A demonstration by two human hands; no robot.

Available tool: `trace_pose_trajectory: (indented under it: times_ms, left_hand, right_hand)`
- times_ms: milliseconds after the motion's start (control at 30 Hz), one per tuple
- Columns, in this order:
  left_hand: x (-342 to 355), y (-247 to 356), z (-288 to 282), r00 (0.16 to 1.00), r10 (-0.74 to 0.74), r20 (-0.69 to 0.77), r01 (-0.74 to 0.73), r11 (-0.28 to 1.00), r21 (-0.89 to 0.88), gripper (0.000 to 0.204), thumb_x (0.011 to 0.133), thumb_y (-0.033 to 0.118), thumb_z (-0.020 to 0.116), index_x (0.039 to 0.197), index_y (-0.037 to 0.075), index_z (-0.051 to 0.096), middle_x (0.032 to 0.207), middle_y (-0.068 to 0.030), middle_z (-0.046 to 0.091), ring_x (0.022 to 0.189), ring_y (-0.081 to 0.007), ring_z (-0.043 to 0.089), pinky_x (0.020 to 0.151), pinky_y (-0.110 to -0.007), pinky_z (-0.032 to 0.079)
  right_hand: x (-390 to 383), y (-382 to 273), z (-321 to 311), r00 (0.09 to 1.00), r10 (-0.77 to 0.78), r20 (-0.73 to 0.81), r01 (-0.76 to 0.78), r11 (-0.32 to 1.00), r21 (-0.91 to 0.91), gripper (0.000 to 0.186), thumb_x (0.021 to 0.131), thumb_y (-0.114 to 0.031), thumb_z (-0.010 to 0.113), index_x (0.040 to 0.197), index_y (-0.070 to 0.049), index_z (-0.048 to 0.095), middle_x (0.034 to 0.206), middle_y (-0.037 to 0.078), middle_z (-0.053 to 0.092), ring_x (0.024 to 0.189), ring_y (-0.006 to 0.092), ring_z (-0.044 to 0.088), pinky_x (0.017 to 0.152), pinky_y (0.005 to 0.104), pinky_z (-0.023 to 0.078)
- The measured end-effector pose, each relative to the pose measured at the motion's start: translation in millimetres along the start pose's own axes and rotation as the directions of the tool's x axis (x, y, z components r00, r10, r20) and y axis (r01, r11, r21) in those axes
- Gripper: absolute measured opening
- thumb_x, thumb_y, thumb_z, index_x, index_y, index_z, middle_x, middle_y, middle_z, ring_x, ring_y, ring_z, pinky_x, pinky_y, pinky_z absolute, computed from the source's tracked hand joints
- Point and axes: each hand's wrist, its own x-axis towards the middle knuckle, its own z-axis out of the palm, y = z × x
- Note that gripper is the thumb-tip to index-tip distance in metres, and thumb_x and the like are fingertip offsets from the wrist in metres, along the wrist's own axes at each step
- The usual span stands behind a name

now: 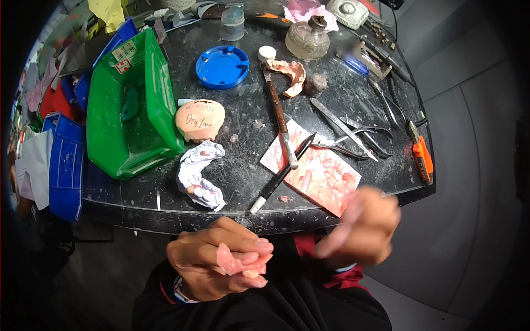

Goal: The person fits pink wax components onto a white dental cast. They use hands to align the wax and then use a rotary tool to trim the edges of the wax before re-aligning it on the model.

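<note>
At the bottom centre, my left hand (218,259) grips a pink wax piece (229,258) with a small cream bit beneath it. My right hand (359,226) is blurred at the right of the front edge, so its hold is unclear. Near it lies a pink-smeared pad (326,187), under a black marker (276,185) and a wax knife (276,102). A white dental cast with pink spots (192,175) rests left of the marker. A pink cast with handwriting (199,118) sits behind it.
A green bin (102,138) and blue bins (66,182) fill the left. Behind are a blue lid (221,69), another cast (293,74) and a glass burner (306,41). Tweezers (345,129), pliers (381,143) and orange-handled cutters (420,157) lie at right.
</note>
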Motion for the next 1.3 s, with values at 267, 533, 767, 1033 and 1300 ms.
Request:
trace_pose_trajectory:
  times_ms: [267,533,767,1033,1300]
  left_hand:
    - [-3.9,0.3,-0.6,0.996,-0.026,-0.084,0.014,0.991,-0.137,0.028,0.065,-0.005,0.077,0.088,-0.003,0.062,0.087,-0.0183,0.064,0.080,-0.0251,0.066,0.062,-0.034,0.059]
    - [0.2,4.8,2.7,0.997,-0.070,-0.044,0.064,0.990,-0.123,0.024,0.064,-0.007,0.076,0.082,0.002,0.063,0.087,-0.0135,0.061,0.075,-0.0232,0.064,0.062,-0.031,0.058]
    - [1.9,8.8,10.3,0.978,-0.165,-0.126,0.138,0.970,-0.201,0.019,0.069,0.005,0.079,0.075,0.007,0.061,0.078,-0.0078,0.059,0.069,-0.0174,0.059,0.054,-0.026,0.056]
    - [-7.4,2.8,4.2,0.981,-0.186,-0.047,0.156,0.915,-0.372,0.023,0.067,-0.014,0.072,0.084,-0.002,0.062,0.088,-0.0159,0.059,0.079,-0.0201,0.062,0.070,-0.032,0.057]
    - [-4.8,7.6,5.2,0.984,-0.178,-0.030,0.160,0.938,-0.307,0.021,0.068,-0.008,0.074,0.085,-0.004,0.062,0.086,-0.0169,0.061,0.078,-0.0205,0.062,0.068,-0.031,0.054]
  right_hand:
    - [31.9,77.8,-23.8,0.828,0.519,0.210,-0.310,0.737,-0.600,0.012,0.076,-0.007,0.068,0.085,0.000,0.066,0.084,0.010,0.060,0.075,0.0261,0.056,0.067,0.0343,0.044]
    - [31.7,73.7,-15.4,0.847,0.486,0.216,-0.201,0.669,-0.716,0.008,0.080,-0.004,0.061,0.081,0.001,0.056,0.080,0.013,0.053,0.072,0.0316,0.055,0.063,0.0386,0.042]
    - [27.5,3.7,-25.0,0.881,0.471,-0.035,-0.465,0.877,0.120,0.016,0.099,-0.018,0.038,0.090,-0.005,0.037,0.076,0.010,0.052,0.058,0.0123,0.047,0.055,0.0222,0.042]
    - [-11.6,-37.1,44.1,0.866,0.500,-0.020,-0.077,0.172,0.982,0.039,0.073,0.014,0.066,0.091,-0.004,0.037,0.091,0.016,0.049,0.071,0.0274,0.064,0.070,0.0375,0.061]
    - [-18.5,-23.3,50.4,0.969,0.148,-0.198,0.087,0.546,0.833,0.030,0.071,0.008,0.070,0.088,-0.003,0.048,0.089,0.023,0.066,0.092,0.0389,0.063,0.086,0.0484,0.050]
